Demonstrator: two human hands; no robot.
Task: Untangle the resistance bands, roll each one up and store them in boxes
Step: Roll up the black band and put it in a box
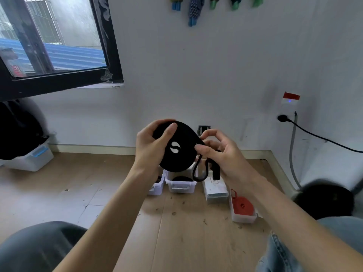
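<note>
Down on the wooden floor point(117, 203), largest of all, sit the clear boxes in a loose row: one open box point(180, 185) with something dark already in it, another box point(243, 214) holding a rolled red band point(242, 207).

Above them, held in the air between both hands, is the black band point(180, 148), wound into a flat coil with a small pale gap at its centre. It looks light, soft and rubbery, the sort of thing that springs loose the moment pressure comes off, so I'd say it wants holding across the flat faces, squeezing the layers together, not by the rim.

That is how the left hand point(153, 148) grips it, thumb laid over the front face, fingers curled behind. The right hand point(220, 152) pinches the band at the coil's edge, where the loose tail point(200, 171) and its thin loop hang down unwound; that floppy end is the part likely to snag.
</note>
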